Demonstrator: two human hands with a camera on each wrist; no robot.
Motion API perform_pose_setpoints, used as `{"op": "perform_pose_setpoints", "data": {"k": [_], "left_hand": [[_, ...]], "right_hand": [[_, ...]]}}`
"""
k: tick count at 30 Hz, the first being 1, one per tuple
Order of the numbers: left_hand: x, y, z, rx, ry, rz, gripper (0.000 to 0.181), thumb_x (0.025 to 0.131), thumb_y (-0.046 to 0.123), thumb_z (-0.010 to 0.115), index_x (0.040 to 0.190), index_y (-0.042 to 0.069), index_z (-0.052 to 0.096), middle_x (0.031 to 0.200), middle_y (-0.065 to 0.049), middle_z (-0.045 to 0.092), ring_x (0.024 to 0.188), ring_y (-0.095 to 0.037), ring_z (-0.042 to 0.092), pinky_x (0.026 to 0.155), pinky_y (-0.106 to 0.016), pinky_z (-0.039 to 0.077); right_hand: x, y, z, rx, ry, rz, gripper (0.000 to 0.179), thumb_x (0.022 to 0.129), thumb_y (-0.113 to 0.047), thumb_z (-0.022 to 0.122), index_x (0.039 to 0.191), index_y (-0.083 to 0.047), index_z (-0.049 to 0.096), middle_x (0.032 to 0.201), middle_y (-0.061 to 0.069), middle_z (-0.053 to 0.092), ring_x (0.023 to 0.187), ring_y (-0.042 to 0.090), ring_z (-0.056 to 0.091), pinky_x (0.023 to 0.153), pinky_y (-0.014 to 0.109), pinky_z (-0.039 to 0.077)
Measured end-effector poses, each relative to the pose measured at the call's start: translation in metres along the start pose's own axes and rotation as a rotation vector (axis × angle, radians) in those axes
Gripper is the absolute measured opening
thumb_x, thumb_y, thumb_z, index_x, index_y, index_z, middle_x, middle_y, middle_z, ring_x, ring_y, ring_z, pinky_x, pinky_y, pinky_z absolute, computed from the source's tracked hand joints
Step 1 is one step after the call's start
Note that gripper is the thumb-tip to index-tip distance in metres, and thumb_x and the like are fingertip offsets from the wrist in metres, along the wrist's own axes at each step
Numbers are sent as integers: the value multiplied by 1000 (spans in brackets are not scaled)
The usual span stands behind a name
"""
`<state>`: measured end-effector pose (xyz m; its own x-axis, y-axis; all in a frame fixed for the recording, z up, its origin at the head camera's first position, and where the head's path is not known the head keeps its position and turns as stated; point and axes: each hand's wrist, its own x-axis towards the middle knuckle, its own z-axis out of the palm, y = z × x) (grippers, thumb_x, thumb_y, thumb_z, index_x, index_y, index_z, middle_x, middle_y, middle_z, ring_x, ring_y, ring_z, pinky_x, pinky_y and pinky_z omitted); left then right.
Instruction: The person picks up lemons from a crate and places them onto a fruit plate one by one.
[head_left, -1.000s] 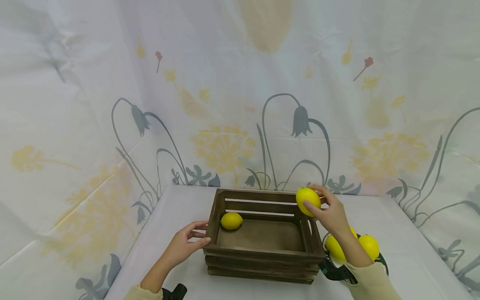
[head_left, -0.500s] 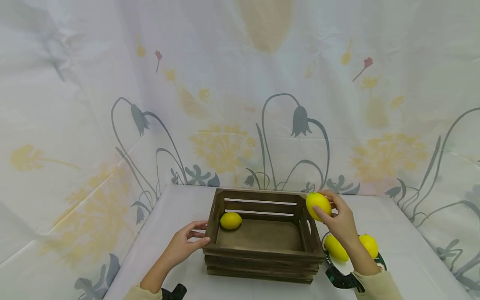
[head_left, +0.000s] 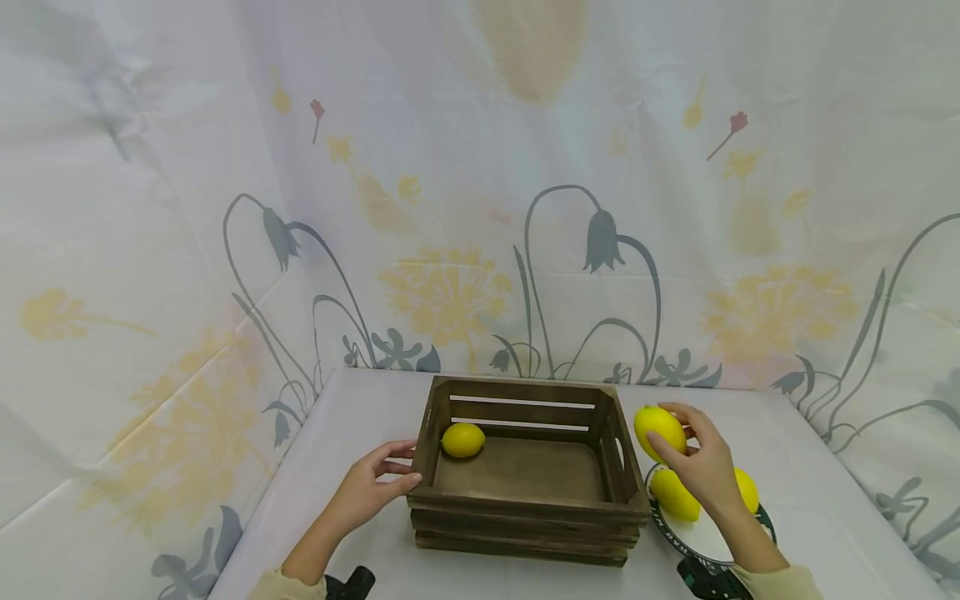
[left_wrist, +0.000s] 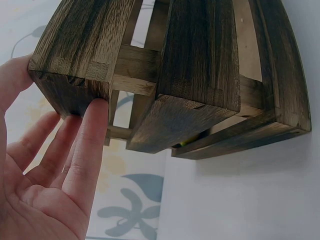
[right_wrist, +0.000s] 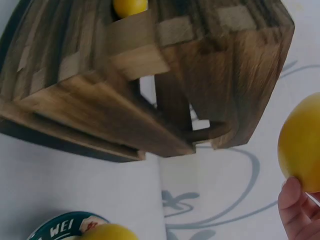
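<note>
A slatted wooden crate (head_left: 525, 523) stands in the middle of the table, with one lemon (head_left: 462, 440) at its inner left. My left hand (head_left: 371, 487) holds the crate's left end; in the left wrist view, thumb and fingers (left_wrist: 90, 145) sit on opposite edges of its top rail. My right hand (head_left: 708, 458) pinches another lemon (head_left: 658, 432) between thumb and fingers, just outside the crate's right side. Below that hand is a round plate (head_left: 666, 533) with a dark green patterned rim, bearing a lemon (head_left: 675, 497) and a second, partly hidden lemon (head_left: 746, 487).
White cloth covers the table (head_left: 817, 500), and a flower-printed curtain (head_left: 465, 208) encloses it at the back and sides. The crate's right end (right_wrist: 215, 85) rises between its inside and the plate. Dark straps with devices (head_left: 352, 583) sit at both wrists.
My right hand has carried its lemon from above the crate's right back corner rightward and down, outside the crate beside the plate. My left hand and the crate have stayed still.
</note>
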<state>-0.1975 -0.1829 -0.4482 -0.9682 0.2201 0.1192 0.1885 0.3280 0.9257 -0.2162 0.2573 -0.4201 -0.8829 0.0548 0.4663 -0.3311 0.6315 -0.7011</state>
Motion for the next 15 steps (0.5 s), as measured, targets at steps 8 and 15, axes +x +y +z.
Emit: {"op": "perform_pose_setpoints", "data": {"k": [8,15], "left_hand": [[0,3,0,16,-3,-7,49,86,16,68,130,5,52,120,-16,56,100,-28,59,73,-26,50],[1,-3,1,18,3,-12,49,86,16,69,131,6,51,120,-14,56,101,-27,59,73,-27,50]], "right_hand": [[-9,12,-9,-43,-10,37,41,83,-20,71,119,-4,57,107,8,55,79,12,45,58,23,45],[-15,22,-19,-72,-71,133,48,84,-28,71,123,-6,55,107,17,55,76,11,47,50,26,46]]}}
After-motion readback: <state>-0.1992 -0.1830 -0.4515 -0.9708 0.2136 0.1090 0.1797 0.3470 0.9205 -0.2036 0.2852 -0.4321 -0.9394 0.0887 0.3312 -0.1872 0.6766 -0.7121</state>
